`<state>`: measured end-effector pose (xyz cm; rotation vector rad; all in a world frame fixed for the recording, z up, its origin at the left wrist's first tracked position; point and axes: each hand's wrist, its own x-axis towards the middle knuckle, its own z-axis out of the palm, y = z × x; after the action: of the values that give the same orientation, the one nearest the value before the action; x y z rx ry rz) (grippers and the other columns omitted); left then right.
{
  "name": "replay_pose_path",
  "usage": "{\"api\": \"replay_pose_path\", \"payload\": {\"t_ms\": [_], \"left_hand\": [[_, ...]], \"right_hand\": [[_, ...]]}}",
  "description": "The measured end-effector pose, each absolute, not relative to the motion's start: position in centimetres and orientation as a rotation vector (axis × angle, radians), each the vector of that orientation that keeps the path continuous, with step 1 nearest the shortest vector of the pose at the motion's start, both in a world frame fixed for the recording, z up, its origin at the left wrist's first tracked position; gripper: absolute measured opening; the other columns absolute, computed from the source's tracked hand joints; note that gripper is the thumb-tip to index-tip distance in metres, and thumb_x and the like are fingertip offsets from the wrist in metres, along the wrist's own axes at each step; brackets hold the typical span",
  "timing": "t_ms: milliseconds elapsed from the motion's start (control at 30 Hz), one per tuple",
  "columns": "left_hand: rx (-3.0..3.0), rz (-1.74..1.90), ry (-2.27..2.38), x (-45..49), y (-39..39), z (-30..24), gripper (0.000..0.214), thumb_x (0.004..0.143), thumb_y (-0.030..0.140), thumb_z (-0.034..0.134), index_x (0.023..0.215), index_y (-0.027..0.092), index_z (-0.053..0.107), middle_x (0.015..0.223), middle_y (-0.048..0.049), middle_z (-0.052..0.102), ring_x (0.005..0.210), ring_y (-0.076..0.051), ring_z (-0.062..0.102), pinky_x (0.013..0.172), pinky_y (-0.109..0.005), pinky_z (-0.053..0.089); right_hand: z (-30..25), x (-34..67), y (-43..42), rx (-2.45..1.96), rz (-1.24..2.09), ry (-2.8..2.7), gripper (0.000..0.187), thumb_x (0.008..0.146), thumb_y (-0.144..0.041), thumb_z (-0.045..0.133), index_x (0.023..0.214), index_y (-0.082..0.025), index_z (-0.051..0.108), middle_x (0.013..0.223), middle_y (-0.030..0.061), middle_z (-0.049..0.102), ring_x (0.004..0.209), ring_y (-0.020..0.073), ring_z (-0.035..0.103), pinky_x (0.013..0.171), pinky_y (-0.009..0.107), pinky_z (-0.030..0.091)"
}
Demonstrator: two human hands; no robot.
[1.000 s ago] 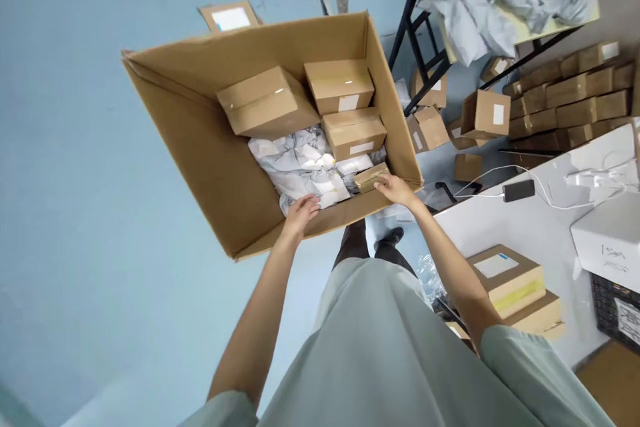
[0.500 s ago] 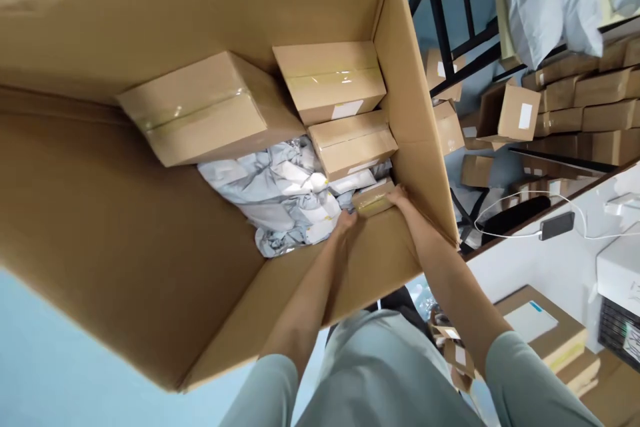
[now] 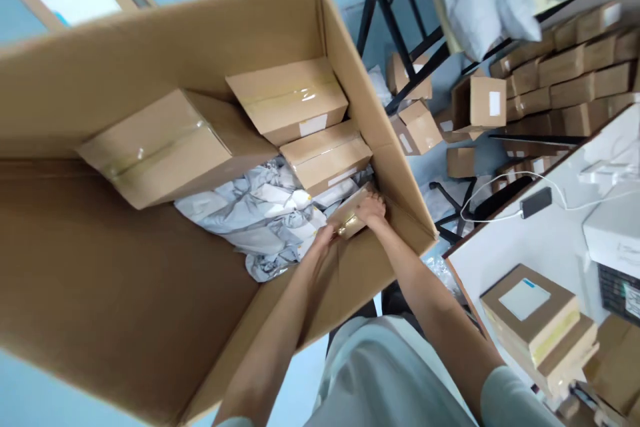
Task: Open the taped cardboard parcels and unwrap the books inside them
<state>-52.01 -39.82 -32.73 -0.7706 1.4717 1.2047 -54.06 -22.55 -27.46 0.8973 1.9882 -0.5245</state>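
Note:
Deep inside a large open carton (image 3: 200,53), my two hands are at opposite ends of a small taped cardboard box (image 3: 349,215). My left hand (image 3: 324,237) is closed at its left end, the fingertips partly hidden. My right hand (image 3: 371,207) grips the right end, fingers bent over the top. The small box lies at a slant by the carton's near right wall. Just beyond it is a flat taped box (image 3: 327,155), and behind that a wider box (image 3: 293,97). Grey plastic mailer bags (image 3: 260,207) lie crumpled to the left of my hands.
A larger taped box (image 3: 155,147) rests tilted in the carton's left half. On the right, a white table (image 3: 560,233) bears stacked boxes (image 3: 530,307) and a cabled black device (image 3: 536,203). A black metal rack (image 3: 395,20) and piled cartons (image 3: 565,73) stand beyond.
The view has shifted, so the carton sits further left and lower. The small box has turned to a steeper slant, and my right hand has moved further over its top.

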Motion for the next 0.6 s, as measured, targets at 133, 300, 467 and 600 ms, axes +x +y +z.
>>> {"api": "replay_pose_path", "payload": {"t_ms": [133, 300, 467, 600], "left_hand": [[-0.93, 1.23, 1.444, -53.5, -43.9, -22.2, 0.01, 0.092, 0.025, 0.069, 0.097, 0.019, 0.064, 0.096, -0.011, 0.074, 0.1, -0.024, 0.076, 0.108, -0.043, 0.06], [-0.993, 1.501, 1.414, -51.4, -46.8, -7.3, 0.007, 0.091, 0.016, 0.066, 0.093, 0.022, 0.064, 0.103, -0.0083, 0.077, 0.102, -0.021, 0.079, 0.117, -0.04, 0.059], [-0.731, 1.489, 1.205, -45.3, -41.2, 2.7, 0.007, 0.083, 0.017, 0.07, 0.083, 0.024, 0.068, 0.104, -0.0083, 0.083, 0.11, -0.027, 0.08, 0.118, -0.041, 0.06], [-0.377, 1.234, 1.141, -38.2, -32.4, 6.1, 0.013, 0.08, 0.019, 0.073, 0.093, 0.021, 0.076, 0.107, -0.0113, 0.084, 0.117, -0.031, 0.08, 0.119, -0.045, 0.059]], "right_hand": [[-16.7, -54.2, -26.0, 0.758, -0.684, 2.29, 0.067, 0.103, -0.033, 0.062, 0.165, -0.012, 0.048, 0.158, 0.0281, 0.06, 0.149, 0.044, 0.052, 0.124, 0.064, 0.044], [-1.5, -48.4, -27.0, 0.613, -1.035, 2.771, 0.065, 0.11, -0.04, 0.056, 0.172, -0.022, 0.043, 0.166, 0.0188, 0.057, 0.15, 0.0395, 0.051, 0.121, 0.062, 0.049], [9.5, -36.9, -23.4, 0.715, -1.152, 3.085, 0.066, 0.112, -0.035, 0.056, 0.175, -0.027, 0.04, 0.171, 0.0125, 0.055, 0.155, 0.0349, 0.05, 0.122, 0.056, 0.05], [14.3, -25.8, -18.8, 1.101, -0.988, 3.183, 0.063, 0.112, -0.036, 0.057, 0.173, -0.029, 0.044, 0.167, 0.0121, 0.059, 0.151, 0.0359, 0.053, 0.118, 0.056, 0.051]]}}
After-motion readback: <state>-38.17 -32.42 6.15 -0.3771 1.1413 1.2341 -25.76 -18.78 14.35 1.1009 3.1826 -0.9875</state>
